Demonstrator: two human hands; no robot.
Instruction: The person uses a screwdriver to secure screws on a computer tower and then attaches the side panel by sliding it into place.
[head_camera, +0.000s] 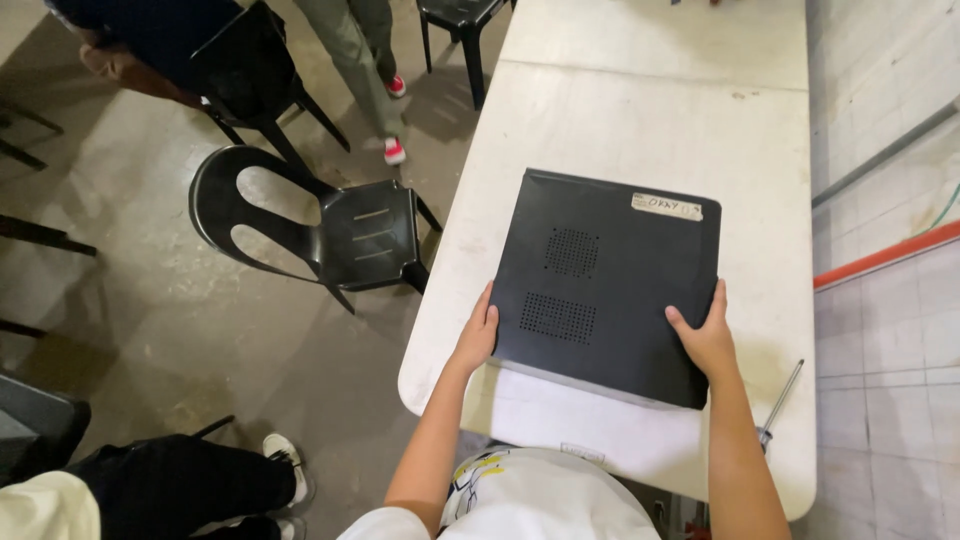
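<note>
A black desktop computer case (605, 280) lies flat on a white table (640, 110), its side panel up, with two perforated vent patches and a pale sticker near its far right corner. My left hand (478, 335) grips the case's near left edge. My right hand (707, 337) grips its near right edge, thumb on top. The case's near corner sits a little above the table's front part.
A screwdriver (780, 405) lies at the table's right front edge. A black plastic chair (330, 230) stands left of the table, with more chairs behind. Another person's legs and red shoes (394, 150) are at the top. Someone in dark trousers sits bottom left.
</note>
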